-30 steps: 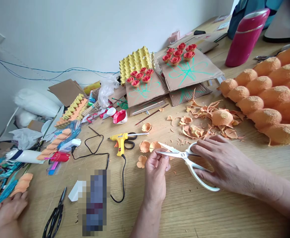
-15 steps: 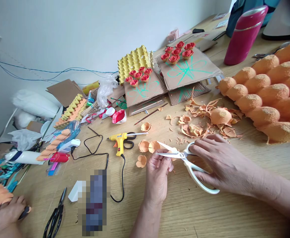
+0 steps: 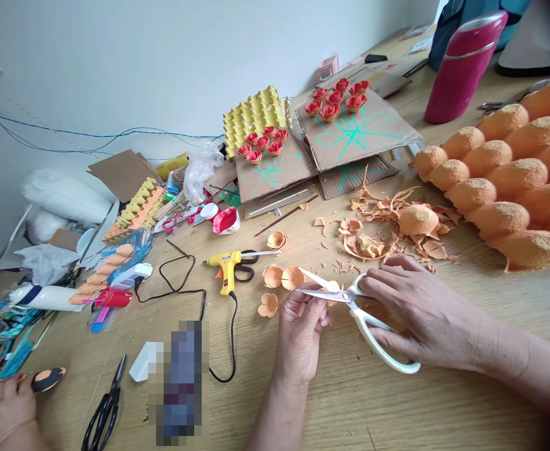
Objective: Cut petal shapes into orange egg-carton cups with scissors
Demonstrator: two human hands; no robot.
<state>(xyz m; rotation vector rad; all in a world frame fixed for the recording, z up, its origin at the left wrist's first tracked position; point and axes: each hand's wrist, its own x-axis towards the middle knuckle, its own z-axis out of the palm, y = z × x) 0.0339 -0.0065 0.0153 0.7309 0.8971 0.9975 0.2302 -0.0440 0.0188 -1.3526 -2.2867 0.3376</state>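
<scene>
My right hand [image 3: 409, 316] grips white-handled scissors [image 3: 385, 351], fingers and thumb through the loops, blades parted and pointing left. My left hand [image 3: 300, 332] pinches a small orange egg-carton piece [image 3: 330, 300] between the blades, and the blades and fingers hide most of it. Just beyond my left fingertips lie cut carton cups shaped like petals, among them one cup [image 3: 292, 277] close to the upper blade and another cup [image 3: 268, 305] to the left. A further cup [image 3: 277, 240] stands a little farther off.
Orange scraps [image 3: 369, 244] lie beyond my right hand, near a large orange egg tray [image 3: 505, 181]. A yellow glue gun [image 3: 228, 272] with its cord lies left of the cups. Black scissors [image 3: 103, 407] rest near another person's hand [image 3: 9, 407]. Red flowers sit on cardboard [image 3: 359, 138] behind.
The scissors' handles have spread slightly wider as my right hand moves a little. My left hand stays almost in place. At the far left, the other person's hand and the orange carton piece have shifted.
</scene>
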